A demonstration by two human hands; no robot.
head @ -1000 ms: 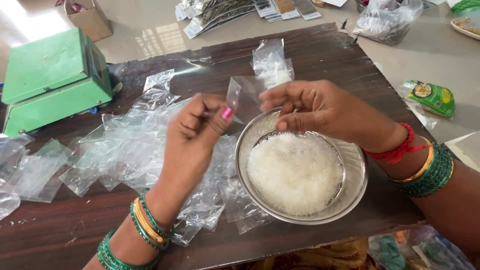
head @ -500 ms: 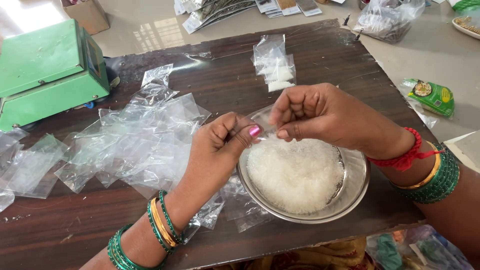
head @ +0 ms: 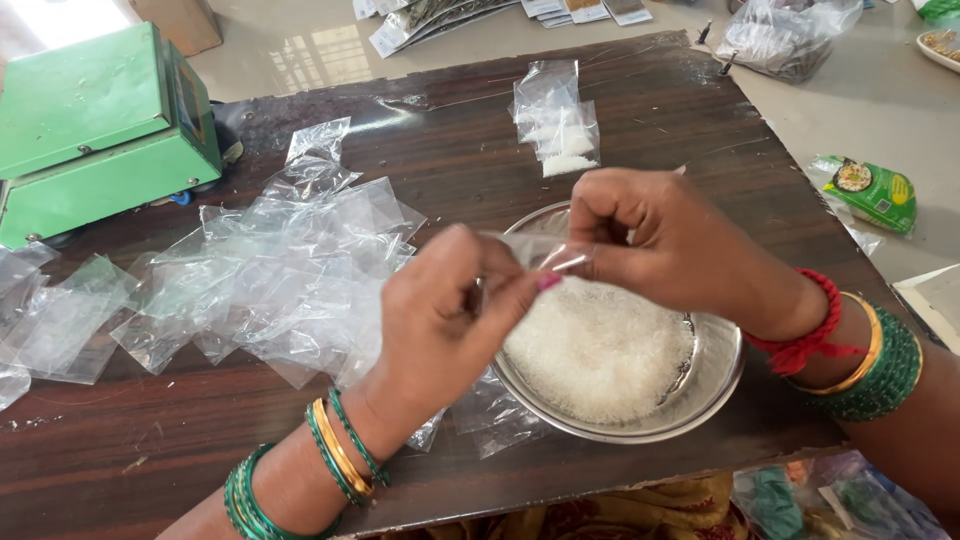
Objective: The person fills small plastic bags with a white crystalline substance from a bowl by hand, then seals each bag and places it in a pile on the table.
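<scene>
Clear film pouch [head: 530, 248] — featherlight, limp, slippery by the look — pinched at its mouth between left hand [head: 450, 315] and right hand [head: 660, 245], fingertips closed tight on the edges, just above steel bowl [head: 725, 375] of white grains [head: 600, 350]. Best gripped at the rim, lightly. Loose empty pouches [head: 260, 280] left — green scale [head: 95, 130] beyond.

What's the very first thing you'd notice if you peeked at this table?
Two hands, the left hand and the right hand, pinch a small clear bag between them, right above a shiny steel bowl heaped with white grains at the near edge of the dark wooden table. To the left lies a pile of empty clear bags, and a green box-shaped machine sits at the far left corner.
</scene>
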